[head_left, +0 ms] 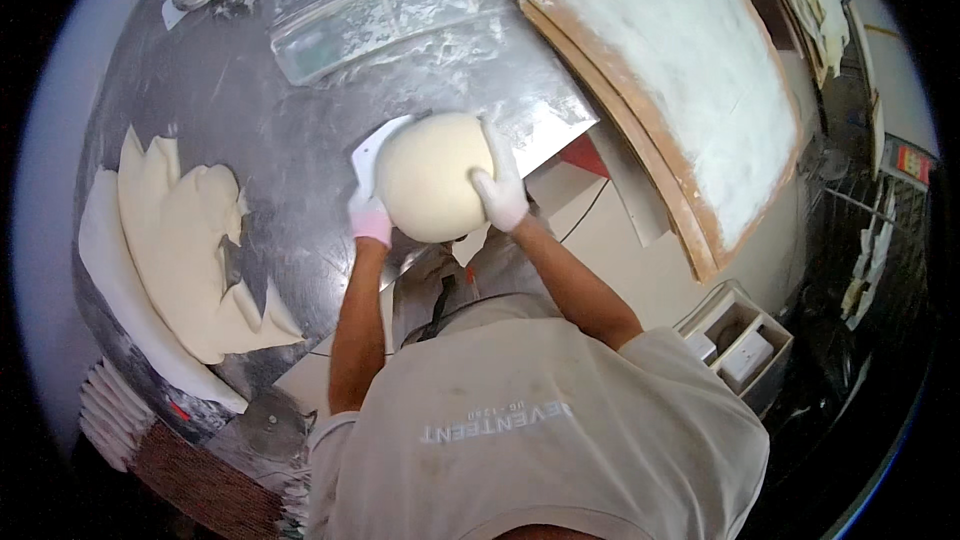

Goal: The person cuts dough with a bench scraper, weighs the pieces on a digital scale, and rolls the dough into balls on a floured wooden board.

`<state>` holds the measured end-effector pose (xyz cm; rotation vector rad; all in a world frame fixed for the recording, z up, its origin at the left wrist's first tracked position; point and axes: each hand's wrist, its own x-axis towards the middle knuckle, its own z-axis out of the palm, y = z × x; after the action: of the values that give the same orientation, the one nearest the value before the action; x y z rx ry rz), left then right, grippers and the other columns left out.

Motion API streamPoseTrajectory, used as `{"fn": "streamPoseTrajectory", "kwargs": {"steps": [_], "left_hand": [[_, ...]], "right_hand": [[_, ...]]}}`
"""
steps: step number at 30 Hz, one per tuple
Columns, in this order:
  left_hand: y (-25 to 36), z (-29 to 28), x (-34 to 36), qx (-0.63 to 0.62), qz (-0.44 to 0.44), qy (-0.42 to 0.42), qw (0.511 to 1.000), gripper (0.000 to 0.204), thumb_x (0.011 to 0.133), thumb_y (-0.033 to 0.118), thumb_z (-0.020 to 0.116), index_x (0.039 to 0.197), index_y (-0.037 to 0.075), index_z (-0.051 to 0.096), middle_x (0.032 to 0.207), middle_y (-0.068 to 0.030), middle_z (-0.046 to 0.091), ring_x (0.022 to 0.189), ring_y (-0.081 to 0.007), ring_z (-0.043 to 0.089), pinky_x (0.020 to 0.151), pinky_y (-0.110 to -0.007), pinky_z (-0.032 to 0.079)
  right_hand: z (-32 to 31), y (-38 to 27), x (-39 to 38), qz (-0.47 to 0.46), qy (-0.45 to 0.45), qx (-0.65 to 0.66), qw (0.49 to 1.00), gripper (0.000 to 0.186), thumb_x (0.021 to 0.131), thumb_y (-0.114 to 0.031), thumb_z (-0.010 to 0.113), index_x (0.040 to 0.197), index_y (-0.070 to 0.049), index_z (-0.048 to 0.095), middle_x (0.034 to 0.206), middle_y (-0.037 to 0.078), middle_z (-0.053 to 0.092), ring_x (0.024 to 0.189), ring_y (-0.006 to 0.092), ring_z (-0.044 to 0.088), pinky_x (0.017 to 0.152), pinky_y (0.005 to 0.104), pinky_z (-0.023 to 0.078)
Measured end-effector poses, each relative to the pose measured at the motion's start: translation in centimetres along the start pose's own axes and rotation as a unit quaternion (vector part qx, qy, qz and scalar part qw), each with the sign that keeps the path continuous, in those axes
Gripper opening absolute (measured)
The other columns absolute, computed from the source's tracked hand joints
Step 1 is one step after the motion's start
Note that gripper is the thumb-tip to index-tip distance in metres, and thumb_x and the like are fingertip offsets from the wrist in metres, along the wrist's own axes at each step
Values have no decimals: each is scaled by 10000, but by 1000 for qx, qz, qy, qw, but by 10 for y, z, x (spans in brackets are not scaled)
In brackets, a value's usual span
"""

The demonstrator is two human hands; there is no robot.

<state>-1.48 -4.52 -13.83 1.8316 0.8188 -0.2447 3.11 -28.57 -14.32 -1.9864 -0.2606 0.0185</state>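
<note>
While both gloved hands cup it, a large round dough ball [432,176] sits at the near edge of the steel table [270,110]. Left hand [369,217]: closed on the ball's left side, pinning a white scraper [375,152] against it. Right hand [500,185]: fingers spread over the right side. Left: torn dough sheets [190,250]. Behind: clear plastic tub [375,20]. Right: floured wooden boards [680,80].
</note>
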Motion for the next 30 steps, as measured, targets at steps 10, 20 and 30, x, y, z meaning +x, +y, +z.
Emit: {"fn": "streamPoseTrajectory", "kwargs": {"steps": [10, 20, 30], "left_hand": [[89, 138, -9, -567, 59, -321, 756, 432, 1015, 197, 348, 1397, -3, 372, 1380, -161, 485, 1195, -295, 533, 1003, -414, 455], [357, 259, -51, 104, 306, -107, 940, 312, 922, 218, 537, 1116, -10, 623, 948, -219, 672, 889, -310, 669, 772, -388, 507], [404, 246, 4, 149, 382, 76, 909, 403, 939, 253, 535, 1209, -43, 574, 1072, -211, 672, 978, -308, 652, 855, -387, 489]], "right_hand": [[-174, -17, 97, 88, -95, 344, 930, 681, 963, -422, 420, 1442, 49, 308, 1460, 176, 378, 1357, 253, 343, 1134, 364, 224], [-334, 46, 139, 206, 170, 405, 874, 622, 965, -399, 446, 1423, 10, 352, 1449, 187, 404, 1325, 299, 402, 1100, 408, 314], [-471, 127, 203, 191, 388, -41, 901, 534, 950, -327, 529, 1346, 27, 473, 1394, 219, 471, 1258, 330, 482, 1044, 383, 380]]}}
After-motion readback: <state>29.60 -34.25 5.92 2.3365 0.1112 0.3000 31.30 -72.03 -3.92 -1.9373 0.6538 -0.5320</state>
